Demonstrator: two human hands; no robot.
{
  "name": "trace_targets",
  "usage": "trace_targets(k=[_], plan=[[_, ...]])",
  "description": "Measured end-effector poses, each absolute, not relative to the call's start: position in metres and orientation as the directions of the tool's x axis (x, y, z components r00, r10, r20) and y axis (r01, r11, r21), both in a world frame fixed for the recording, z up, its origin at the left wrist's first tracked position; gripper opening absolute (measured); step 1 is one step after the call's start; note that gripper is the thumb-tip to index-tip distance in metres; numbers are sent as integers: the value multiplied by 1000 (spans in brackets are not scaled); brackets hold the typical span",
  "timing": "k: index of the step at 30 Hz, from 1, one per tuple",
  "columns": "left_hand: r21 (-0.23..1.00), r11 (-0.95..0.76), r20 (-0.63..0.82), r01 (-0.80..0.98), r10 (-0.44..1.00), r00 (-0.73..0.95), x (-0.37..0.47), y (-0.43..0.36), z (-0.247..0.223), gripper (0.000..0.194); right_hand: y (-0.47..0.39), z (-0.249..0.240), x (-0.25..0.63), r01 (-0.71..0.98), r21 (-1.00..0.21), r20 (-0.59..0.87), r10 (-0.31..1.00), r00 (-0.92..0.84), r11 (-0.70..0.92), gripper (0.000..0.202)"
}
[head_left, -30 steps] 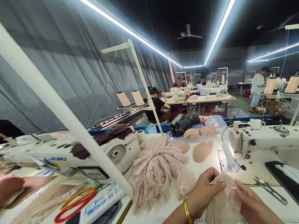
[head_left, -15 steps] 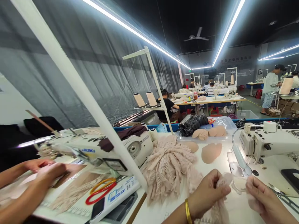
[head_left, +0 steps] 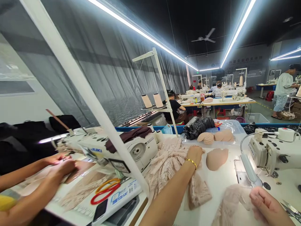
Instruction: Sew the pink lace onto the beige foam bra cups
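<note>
My left hand [head_left: 194,155], with a gold bangle on the wrist, reaches across the table to the far edge of a heap of beige lace pieces [head_left: 162,160]. Its back faces me, so its fingertips and whatever they touch are hidden. Just right of it lies a beige moulded cup pad [head_left: 216,158]. At lower right, my right hand [head_left: 268,202] pinches the edge of a sheer beige lace piece [head_left: 229,204], which hangs down over the tabletop. The needle area of a white sewing machine [head_left: 249,182] is just beyond that hand.
Scissors [head_left: 291,208] lie at the right edge. Behind the heap, a clear plastic bin lid [head_left: 235,131] holds stacked pads [head_left: 205,138] and a black plastic bundle [head_left: 198,127]. A white post [head_left: 94,110] slants across the left. A co-worker's hands [head_left: 63,164] handle fabric at another machine.
My left hand has let go of the lace piece and moved forward and left to the heap. My right hand keeps its pinch. The view has shifted slightly left.
</note>
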State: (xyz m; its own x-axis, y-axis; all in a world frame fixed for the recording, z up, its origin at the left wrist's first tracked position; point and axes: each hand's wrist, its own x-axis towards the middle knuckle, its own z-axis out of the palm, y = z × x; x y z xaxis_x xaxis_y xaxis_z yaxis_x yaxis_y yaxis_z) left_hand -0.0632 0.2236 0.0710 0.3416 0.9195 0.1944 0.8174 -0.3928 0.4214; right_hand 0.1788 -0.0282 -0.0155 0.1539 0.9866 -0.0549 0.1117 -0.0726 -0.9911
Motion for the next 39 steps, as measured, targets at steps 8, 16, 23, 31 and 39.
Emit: trace_targets(k=[8,16,23,31,39], plan=[[849,-392,331,355,917,222,-62,148,83,28,-29,2,179,-175,-982,-118,958,261,-73,63],[997,-23,52,-69,894,445,-32,47,65,33,-42,12,175,-188,-982,-57,958,282,-3,73],[967,-146,-3,211,814,581,-37,43,77,35,-62,39,177,274,-960,99,986,137,59,35],[843,-507,18,178,359,933,-56,29,120,109,-69,102,159,728,-572,129,917,-376,379,17],[905,-398,2,149,356,935,-53,52,120,48,-60,154,161,796,-305,240,851,-467,523,17]])
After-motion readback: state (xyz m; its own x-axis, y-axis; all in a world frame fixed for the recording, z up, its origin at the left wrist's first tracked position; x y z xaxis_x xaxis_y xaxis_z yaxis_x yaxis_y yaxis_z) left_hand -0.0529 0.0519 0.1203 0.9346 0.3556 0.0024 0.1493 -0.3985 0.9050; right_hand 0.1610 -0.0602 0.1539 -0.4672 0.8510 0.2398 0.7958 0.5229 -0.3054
